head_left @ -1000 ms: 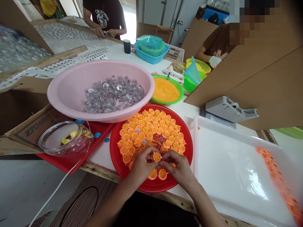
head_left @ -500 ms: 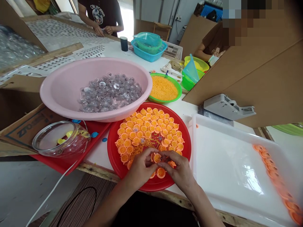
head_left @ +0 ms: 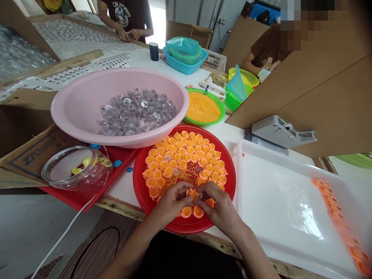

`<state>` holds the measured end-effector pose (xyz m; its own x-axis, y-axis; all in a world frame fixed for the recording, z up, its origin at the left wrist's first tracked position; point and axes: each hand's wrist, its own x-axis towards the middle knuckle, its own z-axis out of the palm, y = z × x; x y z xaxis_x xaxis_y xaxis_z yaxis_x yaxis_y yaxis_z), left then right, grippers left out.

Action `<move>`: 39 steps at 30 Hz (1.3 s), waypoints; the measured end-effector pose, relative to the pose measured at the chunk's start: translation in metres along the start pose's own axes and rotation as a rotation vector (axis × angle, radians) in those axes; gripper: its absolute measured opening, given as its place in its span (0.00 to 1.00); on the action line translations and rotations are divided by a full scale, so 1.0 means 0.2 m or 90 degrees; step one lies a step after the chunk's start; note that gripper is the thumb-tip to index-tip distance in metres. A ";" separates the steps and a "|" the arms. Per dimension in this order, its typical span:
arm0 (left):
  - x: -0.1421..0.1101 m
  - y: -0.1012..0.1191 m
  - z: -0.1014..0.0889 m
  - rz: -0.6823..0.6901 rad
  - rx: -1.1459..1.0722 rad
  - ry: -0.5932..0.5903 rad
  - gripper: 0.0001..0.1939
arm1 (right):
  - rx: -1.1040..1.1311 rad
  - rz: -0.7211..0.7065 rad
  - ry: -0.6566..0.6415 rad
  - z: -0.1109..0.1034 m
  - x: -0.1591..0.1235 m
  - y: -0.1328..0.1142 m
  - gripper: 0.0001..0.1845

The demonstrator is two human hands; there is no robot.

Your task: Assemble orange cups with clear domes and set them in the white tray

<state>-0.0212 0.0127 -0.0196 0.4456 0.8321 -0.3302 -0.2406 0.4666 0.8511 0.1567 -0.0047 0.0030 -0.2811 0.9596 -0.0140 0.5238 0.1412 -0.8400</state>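
Note:
My left hand (head_left: 176, 202) is closed in a pinch on a small round orange plastic cup (head_left: 192, 193) above the front of the red tray (head_left: 228, 155). Thumb and fingertips of my right hand (head_left: 217, 201) meet right beside that cup. Between them shows what looks like a small clear plastic piece (head_left: 200, 195), mostly hidden by the fingers. Many more orange cups (head_left: 181, 149) with small lugs lie over the tray, filled with yellow-orange bits. Loose yellow-orange pellets (head_left: 174, 178) are scattered in the tray's middle.
A pink basin (head_left: 75, 104) of clear domed caps (head_left: 136, 112) overhangs the tray's back. Behind stands a green bowl (head_left: 222, 112) of yellow-orange pellets. At right, a white tray (head_left: 270, 193) has a row of orange pieces. A glass jar (head_left: 48, 170) sits left. Two other people work across the table.
The orange cup in my fingers has turned and tilted, and a clear glint now shows beside it. My hands stay in nearly the same place. The whole view has shifted slightly.

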 end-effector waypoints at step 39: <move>-0.02 0.01 0.05 0.060 0.135 0.074 0.16 | -0.053 0.005 0.206 0.10 -0.09 0.02 0.14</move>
<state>-0.0141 0.0071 -0.0129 0.3254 0.9032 -0.2799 -0.0849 0.3227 0.9427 0.1468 -0.0260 -0.0109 -0.0134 0.9865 0.1634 0.5921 0.1395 -0.7937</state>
